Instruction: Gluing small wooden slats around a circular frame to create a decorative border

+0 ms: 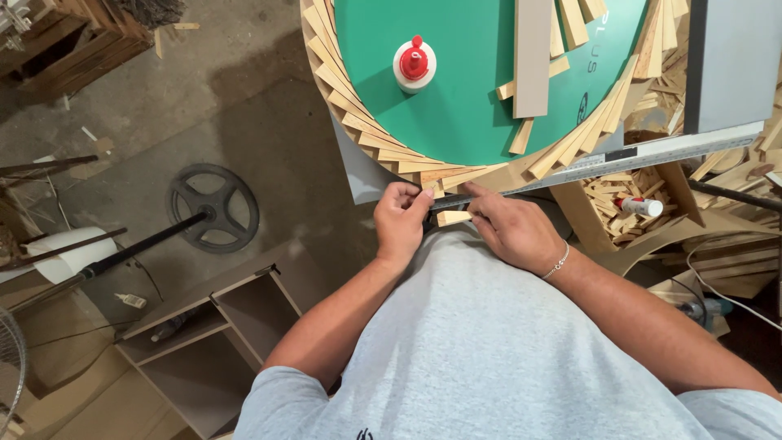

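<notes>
My left hand (401,220) pinches the near end of a long metal ruler (619,159) together with a small wooden strip (453,217) at the table's near edge. My right hand (513,230), with a thin bracelet on its wrist, presses on the same ruler end and the wooden strip from the right. The ruler runs up and to the right across the table. In front of both hands lies a round green board (464,90) ringed with fanned wooden strips (358,130). A white glue bottle with a red cap (415,63) stands on the green board.
A grey plank (533,57) lies across the green board. A box of wood offcuts (623,204) with a second glue bottle (639,205) sits to the right. On the floor at the left are a fan stand base (214,208) and a small grey shelf unit (212,342).
</notes>
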